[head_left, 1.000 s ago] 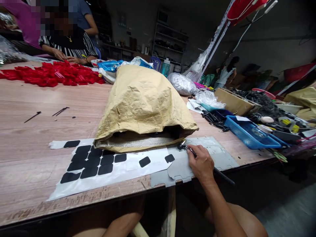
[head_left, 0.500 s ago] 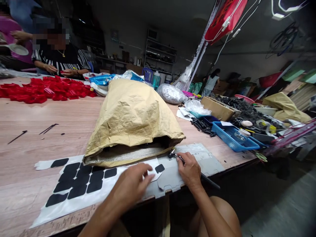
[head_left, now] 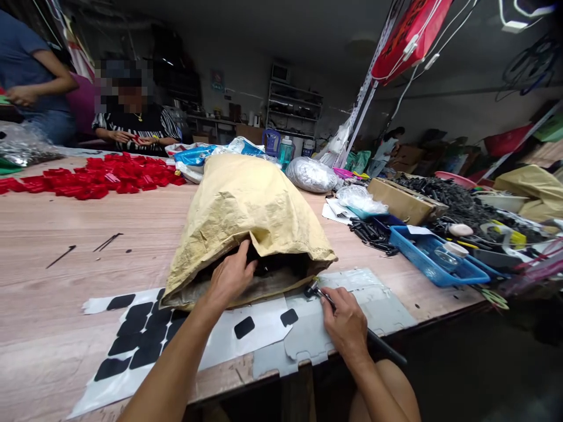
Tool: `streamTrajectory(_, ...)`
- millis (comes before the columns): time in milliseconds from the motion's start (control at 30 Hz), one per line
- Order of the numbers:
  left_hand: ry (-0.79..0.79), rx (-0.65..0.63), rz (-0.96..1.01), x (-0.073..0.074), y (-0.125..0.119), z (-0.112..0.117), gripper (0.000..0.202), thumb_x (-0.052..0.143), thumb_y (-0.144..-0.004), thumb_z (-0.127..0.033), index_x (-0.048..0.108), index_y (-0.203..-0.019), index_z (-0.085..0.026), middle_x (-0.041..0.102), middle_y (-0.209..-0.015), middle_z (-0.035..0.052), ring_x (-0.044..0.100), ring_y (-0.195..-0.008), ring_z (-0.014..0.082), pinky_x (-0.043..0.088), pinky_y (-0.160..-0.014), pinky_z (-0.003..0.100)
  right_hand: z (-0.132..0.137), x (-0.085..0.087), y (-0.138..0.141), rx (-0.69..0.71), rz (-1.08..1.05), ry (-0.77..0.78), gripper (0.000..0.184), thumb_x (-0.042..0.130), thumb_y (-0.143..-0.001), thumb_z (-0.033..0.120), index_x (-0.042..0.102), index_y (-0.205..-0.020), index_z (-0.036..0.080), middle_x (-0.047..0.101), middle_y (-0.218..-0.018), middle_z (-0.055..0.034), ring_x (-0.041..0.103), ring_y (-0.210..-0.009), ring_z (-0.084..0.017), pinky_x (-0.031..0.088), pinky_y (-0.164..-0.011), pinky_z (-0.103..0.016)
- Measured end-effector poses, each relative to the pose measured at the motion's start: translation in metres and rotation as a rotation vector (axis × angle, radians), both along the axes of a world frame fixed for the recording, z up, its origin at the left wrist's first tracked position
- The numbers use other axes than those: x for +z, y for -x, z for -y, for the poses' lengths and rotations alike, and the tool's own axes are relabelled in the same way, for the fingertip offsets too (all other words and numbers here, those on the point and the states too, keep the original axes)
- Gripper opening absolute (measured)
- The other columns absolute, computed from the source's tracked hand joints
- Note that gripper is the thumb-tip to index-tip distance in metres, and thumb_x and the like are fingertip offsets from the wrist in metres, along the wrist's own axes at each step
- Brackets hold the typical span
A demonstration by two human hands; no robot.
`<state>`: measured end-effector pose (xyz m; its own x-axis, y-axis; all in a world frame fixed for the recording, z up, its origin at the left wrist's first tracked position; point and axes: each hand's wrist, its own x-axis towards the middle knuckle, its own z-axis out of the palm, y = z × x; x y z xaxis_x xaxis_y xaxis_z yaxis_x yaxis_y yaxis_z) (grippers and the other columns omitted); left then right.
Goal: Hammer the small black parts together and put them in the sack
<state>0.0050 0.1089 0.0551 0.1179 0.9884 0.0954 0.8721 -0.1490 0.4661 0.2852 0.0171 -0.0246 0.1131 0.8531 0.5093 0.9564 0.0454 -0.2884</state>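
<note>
A tan woven sack point(head_left: 259, 205) lies on the table with its mouth facing me. My left hand point(head_left: 233, 272) reaches into that mouth, index finger stretched against the raised upper edge and thumb apart; nothing shows in its grip. The sack's inside is dark, and its contents are hard to make out. My right hand point(head_left: 345, 319) is closed around a long black rod with a shiny metal head point(head_left: 313, 288), the head pointing toward the sack's right corner. In front of the sack is a white sheet of black rounded-square stickers point(head_left: 145, 354), partly covered by my left forearm.
Grey sheeting point(head_left: 387, 305) lies under the right hand's area at the table edge. A blue tray point(head_left: 440, 258) holds a clear jar, with black rods beside it. Red pieces point(head_left: 101, 176) are heaped at the far left, where a person point(head_left: 136, 126) sits; another stands nearby.
My left hand has gone from above the sticker sheet forward into the sack's mouth, lifting its upper edge. The right hand keeps the rod. The view has shifted slightly.
</note>
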Motion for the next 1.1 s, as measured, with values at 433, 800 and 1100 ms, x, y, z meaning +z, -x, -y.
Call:
streamTrajectory(433, 0.034, -0.105, -0.241, -0.032, 0.005, 0.003, 0.028, 0.054, -0.093, -0.033, 0.063, -0.114, -0.018, 0.068, -0.103, 0.0141, 0.066, -0.101, 0.0314, 0.048, -0.082, 0.038, -0.001, -0.007, -0.003, 0.023, 0.024, -0.06, 0.021, 0.055, -0.093, 0.026, 0.068, -0.109, 0.026, 0.067, -0.094, -0.0035, 0.057, -0.09, -0.021, 0.042, -0.081, -0.033)
streamTrajectory(800, -0.064, -0.264, 0.029, -0.023, -0.002, 0.076, 0.012, 0.06, -0.093, -0.031, 0.067, -0.099, -0.022, 0.065, -0.099, 0.0059, 0.055, -0.097, 0.0249, 0.043, -0.085, 0.038, 0.001, -0.002, -0.002, 0.003, 0.022, -0.02, 0.022, 0.056, -0.092, 0.027, 0.069, -0.11, 0.025, 0.068, -0.096, -0.0038, 0.057, -0.091, -0.022, 0.043, -0.082, -0.034)
streamTrajectory(1100, 0.013, -0.272, 0.258, -0.053, -0.004, 0.09, 0.013, 0.071, -0.084, -0.031, 0.069, -0.094, -0.023, 0.065, -0.093, 0.0038, 0.054, -0.094, 0.0244, 0.041, -0.085, 0.039, 0.017, 0.027, 0.007, 0.132, -0.251, 0.052, 0.032, 0.048, -0.098, 0.026, 0.064, -0.125, 0.026, 0.068, -0.105, -0.0054, 0.064, -0.099, -0.02, 0.051, -0.084, -0.032)
